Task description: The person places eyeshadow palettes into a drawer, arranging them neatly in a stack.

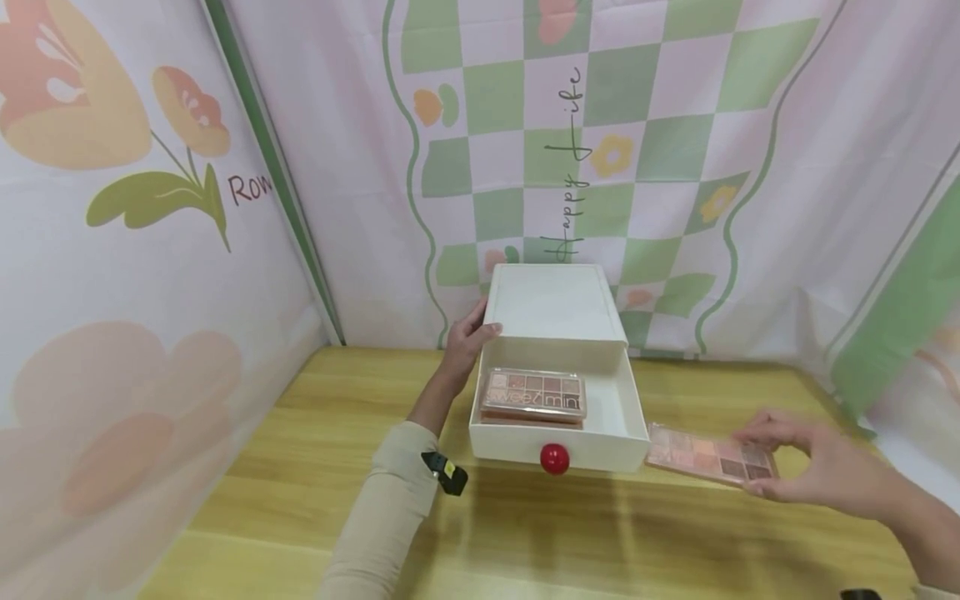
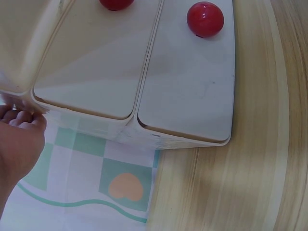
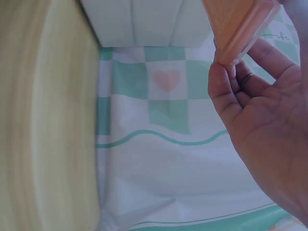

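Observation:
A white drawer cabinet (image 1: 555,300) stands against the cloth backdrop, its top drawer (image 1: 510,442) pulled out by its red knob side. In the drawer lie eyeshadow palettes (image 1: 534,392), one on another, at the left. My left hand (image 1: 467,340) grips the cabinet's upper left edge, thumb on the front corner, fingers along the side. To the right of the drawer, my right hand (image 1: 817,467) pinches another eyeshadow palette (image 1: 697,454) by its right end, between thumb and fingers. That palette (image 3: 236,29) appears above the table in the right wrist view.
Below the pulled-out drawer, two closed drawers with red knobs (image 2: 205,19) show in the left wrist view. The cabinet stands on a wood-grain table (image 1: 315,467). Printed cloth (image 1: 360,167) hangs behind and at both sides.

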The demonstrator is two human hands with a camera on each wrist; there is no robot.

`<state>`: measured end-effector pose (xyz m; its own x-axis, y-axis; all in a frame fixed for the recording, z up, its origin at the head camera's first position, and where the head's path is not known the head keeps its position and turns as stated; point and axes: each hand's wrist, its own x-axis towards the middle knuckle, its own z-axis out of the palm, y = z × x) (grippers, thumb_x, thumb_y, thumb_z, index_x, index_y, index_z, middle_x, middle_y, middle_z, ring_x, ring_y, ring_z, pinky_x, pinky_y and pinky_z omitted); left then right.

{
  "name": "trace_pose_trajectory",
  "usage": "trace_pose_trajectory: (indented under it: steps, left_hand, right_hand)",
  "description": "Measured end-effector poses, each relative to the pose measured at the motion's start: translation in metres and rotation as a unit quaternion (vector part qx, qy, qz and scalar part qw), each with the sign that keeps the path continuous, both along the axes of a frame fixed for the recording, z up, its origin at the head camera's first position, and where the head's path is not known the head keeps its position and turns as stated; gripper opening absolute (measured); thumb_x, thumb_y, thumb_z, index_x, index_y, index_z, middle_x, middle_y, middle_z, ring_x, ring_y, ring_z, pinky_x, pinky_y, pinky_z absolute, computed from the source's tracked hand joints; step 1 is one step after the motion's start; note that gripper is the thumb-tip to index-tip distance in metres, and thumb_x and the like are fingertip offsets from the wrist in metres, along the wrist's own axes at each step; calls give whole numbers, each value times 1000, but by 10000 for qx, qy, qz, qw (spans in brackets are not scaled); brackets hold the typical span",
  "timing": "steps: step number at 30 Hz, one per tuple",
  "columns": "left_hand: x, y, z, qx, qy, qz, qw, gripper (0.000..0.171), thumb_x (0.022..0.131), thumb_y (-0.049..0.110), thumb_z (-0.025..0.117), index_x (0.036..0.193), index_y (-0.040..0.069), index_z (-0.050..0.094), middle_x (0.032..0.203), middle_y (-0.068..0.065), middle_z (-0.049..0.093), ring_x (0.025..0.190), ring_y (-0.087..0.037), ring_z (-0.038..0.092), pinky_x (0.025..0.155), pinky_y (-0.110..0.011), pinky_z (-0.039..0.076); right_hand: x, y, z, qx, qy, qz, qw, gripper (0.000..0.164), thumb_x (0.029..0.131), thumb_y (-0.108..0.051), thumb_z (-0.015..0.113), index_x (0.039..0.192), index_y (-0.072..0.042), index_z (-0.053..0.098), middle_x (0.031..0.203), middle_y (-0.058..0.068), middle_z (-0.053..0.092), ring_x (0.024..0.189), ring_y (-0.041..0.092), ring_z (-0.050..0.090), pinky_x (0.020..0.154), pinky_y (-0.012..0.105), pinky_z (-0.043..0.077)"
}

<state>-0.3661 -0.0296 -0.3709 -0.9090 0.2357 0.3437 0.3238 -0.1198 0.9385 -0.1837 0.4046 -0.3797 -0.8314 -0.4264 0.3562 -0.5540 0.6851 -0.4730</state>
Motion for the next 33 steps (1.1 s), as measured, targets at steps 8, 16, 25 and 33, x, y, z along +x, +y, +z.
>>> trace_pose_trajectory:
  steps: [8,16,25,33]
  left_hand:
    - [2,0,1,-32,33,28,10000,77,90,20,58,158,1,28,167,-18,27,155,-34,31,128,-43,29]
    - [0,0,1,20,11,-26,10000,76,91,19,57,158,1,27,168,-18,26,155,-35,31,128,-44,30]
    - [1,-1,2,-12,42,-17,10000,74,92,18,56,158,1,28,168,-17,27,155,-33,30,129,-43,28]
    - [1,0,1,-1,46,-5,10000,73,92,19,57,158,1,30,167,-17,29,155,-32,32,129,-42,29]
  right_hand:
    - [-12,1,22,-155,68,70,9998,58,67,3,87,121,-9,70,105,-19,66,95,-5,54,72,12,44]
    - [-21,-1,41,-65,645,237,9976,58,64,8,86,118,-6,71,99,-17,63,93,-4,52,79,5,40]
    - [-26,-13,61,143,1097,66,9938,61,58,5,89,116,-10,73,102,-23,63,95,-8,52,80,1,36]
    - [-33,-36,73,161,1165,233,9928,60,60,0,90,117,-12,74,107,-26,63,95,-10,52,83,0,37]
